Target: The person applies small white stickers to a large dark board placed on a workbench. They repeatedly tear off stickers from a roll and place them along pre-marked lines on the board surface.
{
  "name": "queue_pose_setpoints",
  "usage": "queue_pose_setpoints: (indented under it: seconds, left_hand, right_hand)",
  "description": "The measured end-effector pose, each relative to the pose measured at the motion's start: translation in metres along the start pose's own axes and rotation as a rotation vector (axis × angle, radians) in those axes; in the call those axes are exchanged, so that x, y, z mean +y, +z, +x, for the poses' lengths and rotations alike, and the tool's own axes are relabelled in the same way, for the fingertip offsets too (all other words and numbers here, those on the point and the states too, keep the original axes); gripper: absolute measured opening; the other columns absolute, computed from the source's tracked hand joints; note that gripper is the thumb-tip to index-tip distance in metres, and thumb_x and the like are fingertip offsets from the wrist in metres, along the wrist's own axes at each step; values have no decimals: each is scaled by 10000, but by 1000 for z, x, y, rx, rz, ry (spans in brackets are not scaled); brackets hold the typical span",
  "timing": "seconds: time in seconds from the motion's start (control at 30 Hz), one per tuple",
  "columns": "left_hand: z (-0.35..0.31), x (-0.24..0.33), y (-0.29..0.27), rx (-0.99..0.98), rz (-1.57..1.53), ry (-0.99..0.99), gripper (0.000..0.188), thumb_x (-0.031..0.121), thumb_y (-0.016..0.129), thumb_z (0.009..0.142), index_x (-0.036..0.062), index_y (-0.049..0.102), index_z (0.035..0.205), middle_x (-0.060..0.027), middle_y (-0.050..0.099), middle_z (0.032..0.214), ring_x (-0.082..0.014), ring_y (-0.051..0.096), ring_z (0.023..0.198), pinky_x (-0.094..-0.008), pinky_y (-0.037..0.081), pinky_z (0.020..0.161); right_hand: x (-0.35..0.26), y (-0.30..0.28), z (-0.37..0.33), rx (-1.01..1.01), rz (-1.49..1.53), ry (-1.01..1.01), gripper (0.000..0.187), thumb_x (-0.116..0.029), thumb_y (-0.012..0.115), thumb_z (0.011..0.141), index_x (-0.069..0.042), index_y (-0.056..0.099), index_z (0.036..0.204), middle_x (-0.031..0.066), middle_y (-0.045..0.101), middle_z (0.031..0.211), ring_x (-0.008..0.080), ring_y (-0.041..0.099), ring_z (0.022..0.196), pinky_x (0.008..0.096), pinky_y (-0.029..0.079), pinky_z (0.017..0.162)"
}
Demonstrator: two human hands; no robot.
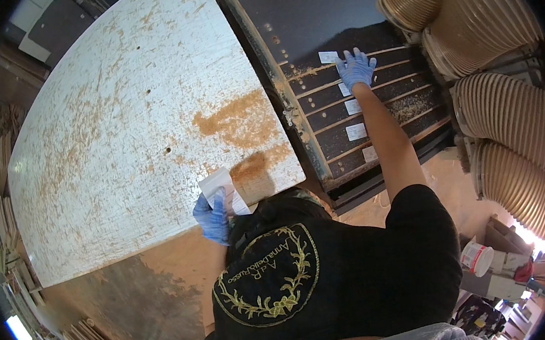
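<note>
My left hand [212, 220], in a blue glove, is closed round a few white paper labels [225, 191] at the near edge of a scuffed white table [110, 120]. My right hand [356, 70], gloved in blue too, reaches far forward to the right. Its fingers are spread, palm down, on dark panel strips [401, 72] with light edges between them. A white label [328, 57] lies just left of its fingertips. Other labels, such as one white label [356, 131], rest on the nearer strips, one of them partly behind my right wrist.
Sawdust [235, 121] is scattered over the white table, and wood chips [409, 107] lie on the strips. A metal rail [300, 111] borders the strips on the left. Thick ribbed hoses [509, 104] crowd the right side. A white bucket [476, 258] stands lower right.
</note>
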State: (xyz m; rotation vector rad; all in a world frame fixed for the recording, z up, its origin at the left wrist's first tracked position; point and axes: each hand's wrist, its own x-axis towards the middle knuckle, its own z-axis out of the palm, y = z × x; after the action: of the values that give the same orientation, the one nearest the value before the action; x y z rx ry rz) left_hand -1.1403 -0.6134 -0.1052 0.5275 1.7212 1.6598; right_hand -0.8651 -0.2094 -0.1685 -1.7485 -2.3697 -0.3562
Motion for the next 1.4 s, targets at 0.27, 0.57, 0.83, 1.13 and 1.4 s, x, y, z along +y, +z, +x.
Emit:
queue_pose_setpoints:
  seconds: [0.27,0.57,0.83,1.13,1.4]
  left_hand:
    - [-6,-2,-2,-13,-3,-32,218,147,629,782,-8,595,932,-49,614,850,-108,552,757,-256,454,689]
    - [-16,17,-12,27,-32,-37,235,176,623,785,-8,587,928,-37,606,833,-103,550,739,-249,446,675]
    - [-22,-2,-59,72,56,133,271,234,543,842,-28,571,907,-48,595,813,-106,513,742,-255,428,656]
    - [-53,34,-130,-11,-226,57,235,238,564,841,11,567,900,-18,560,803,-87,468,717,-238,414,636]
    - [-91,-13,-214,-205,-162,116,325,225,542,846,6,485,1078,-72,546,965,-134,507,836,-255,434,720]
  right_hand:
    - [-39,-4,9,-369,44,-53,884,-713,174,768,-59,156,1362,151,101,1422,291,75,1316,420,76,1043]
    - [-48,-4,4,-337,17,47,831,-711,215,766,-125,226,1354,96,133,1425,282,139,1307,466,85,1041]
    - [-166,-119,-120,-584,1331,-61,470,-360,535,828,-131,444,1228,131,436,1256,240,403,1168,418,296,992]
    - [-309,-234,-314,-801,1708,-275,451,-17,643,726,-93,514,1151,9,555,1059,99,518,901,239,444,801]
    - [-365,-257,-406,-691,1825,-8,252,19,628,740,-16,612,989,48,620,933,102,559,837,238,465,762]
